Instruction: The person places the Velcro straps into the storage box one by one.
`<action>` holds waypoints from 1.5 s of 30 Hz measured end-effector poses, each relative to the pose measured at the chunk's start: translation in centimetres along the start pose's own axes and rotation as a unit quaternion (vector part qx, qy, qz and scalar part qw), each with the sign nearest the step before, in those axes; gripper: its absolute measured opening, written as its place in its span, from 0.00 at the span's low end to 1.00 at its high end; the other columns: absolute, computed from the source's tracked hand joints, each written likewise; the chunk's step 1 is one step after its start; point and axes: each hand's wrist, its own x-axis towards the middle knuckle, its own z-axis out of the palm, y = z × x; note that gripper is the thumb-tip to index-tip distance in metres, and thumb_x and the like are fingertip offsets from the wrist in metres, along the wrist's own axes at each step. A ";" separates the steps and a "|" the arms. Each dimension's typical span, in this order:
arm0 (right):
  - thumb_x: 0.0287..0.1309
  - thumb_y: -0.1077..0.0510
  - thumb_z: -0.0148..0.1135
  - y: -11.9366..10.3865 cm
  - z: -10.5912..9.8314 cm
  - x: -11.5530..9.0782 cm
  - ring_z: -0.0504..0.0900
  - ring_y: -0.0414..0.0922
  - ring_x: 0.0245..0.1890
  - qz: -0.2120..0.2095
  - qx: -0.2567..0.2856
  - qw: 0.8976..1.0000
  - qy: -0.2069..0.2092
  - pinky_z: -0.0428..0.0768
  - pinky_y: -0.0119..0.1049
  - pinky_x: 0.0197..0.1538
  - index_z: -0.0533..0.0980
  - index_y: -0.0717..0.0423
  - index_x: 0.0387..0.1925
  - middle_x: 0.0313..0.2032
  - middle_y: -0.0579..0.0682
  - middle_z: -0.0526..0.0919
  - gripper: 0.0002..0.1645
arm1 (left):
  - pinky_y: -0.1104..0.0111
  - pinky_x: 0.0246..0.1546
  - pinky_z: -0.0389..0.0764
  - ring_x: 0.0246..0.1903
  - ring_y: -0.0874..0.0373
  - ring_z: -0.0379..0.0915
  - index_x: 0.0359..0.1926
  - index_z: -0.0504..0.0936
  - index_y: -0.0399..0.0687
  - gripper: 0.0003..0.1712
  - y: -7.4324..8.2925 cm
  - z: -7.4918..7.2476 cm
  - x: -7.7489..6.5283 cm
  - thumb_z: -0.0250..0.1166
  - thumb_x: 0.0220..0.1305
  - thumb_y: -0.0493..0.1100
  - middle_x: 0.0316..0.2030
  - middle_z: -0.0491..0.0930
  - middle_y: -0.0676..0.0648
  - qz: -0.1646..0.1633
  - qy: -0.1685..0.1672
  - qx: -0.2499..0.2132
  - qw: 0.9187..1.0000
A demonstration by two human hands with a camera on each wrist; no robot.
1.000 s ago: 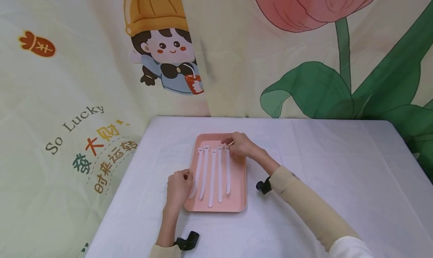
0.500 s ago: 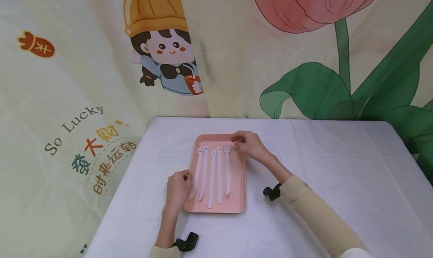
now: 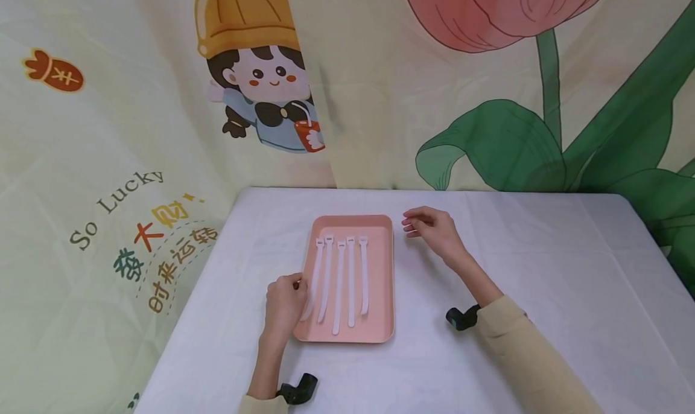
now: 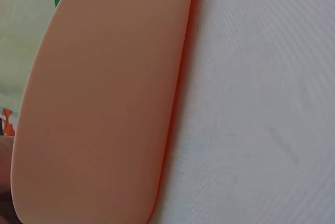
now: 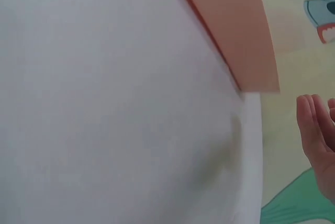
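Several white cable ties (image 3: pixel 351 281) with slotted heads lie side by side, heads toward the far end, in a pink tray (image 3: pixel 380 299). At the tray's left rim, my left hand (image 3: pixel 285 299) has its fingers curled and pinches the edge. Only a sliver of that hand shows at the margin of the left wrist view, beside the tray's outer wall (image 4: pixel 104 98). To the right of the tray's far corner, my right hand (image 3: pixel 437 236) is raised over the table with fingers loosely bent and nothing in them. Its fingers (image 5: pixel 309 116) look extended in the right wrist view.
A white cloth covers the table (image 3: pixel 543 269), which reaches back to a printed curtain (image 3: pixel 369 100) with a cartoon figure and a large flower. Black wrist cameras sit under both forearms, the right one (image 3: pixel 461 318) low over the cloth.
My right hand has left the head end of the rightmost cable tie and moved right, out past the tray's edge. The left hand, tray and ties stay where they were.
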 end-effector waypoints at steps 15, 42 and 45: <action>0.77 0.63 0.49 3.0 -5.1 0.0 0.85 0.55 0.54 0.090 -0.045 0.993 0.055 0.83 0.39 0.57 0.77 0.64 0.61 0.55 0.63 0.84 0.19 | 0.68 0.22 0.70 0.21 0.57 0.71 0.42 0.89 0.32 0.12 0.1 0.0 0.1 0.60 0.69 0.33 0.26 0.84 0.40 -0.005 -0.004 -0.002 1.000; 0.75 0.62 0.49 4.9 -6.4 0.6 0.80 0.52 0.54 0.110 -0.105 0.987 0.056 0.80 0.37 0.56 0.78 0.60 0.60 0.57 0.59 0.82 0.19 | 0.68 0.22 0.72 0.21 0.57 0.72 0.45 0.89 0.31 0.13 -0.1 -0.2 0.0 0.60 0.70 0.33 0.30 0.86 0.37 -0.006 -0.003 -0.008 1.000; 0.75 0.62 0.49 4.9 -6.4 0.6 0.80 0.53 0.54 0.115 -0.102 0.987 0.053 0.80 0.36 0.56 0.78 0.60 0.61 0.57 0.59 0.82 0.19 | 0.69 0.22 0.72 0.21 0.57 0.72 0.44 0.89 0.31 0.13 -0.1 -0.2 -0.1 0.60 0.70 0.33 0.29 0.86 0.37 -0.002 -0.001 -0.007 1.000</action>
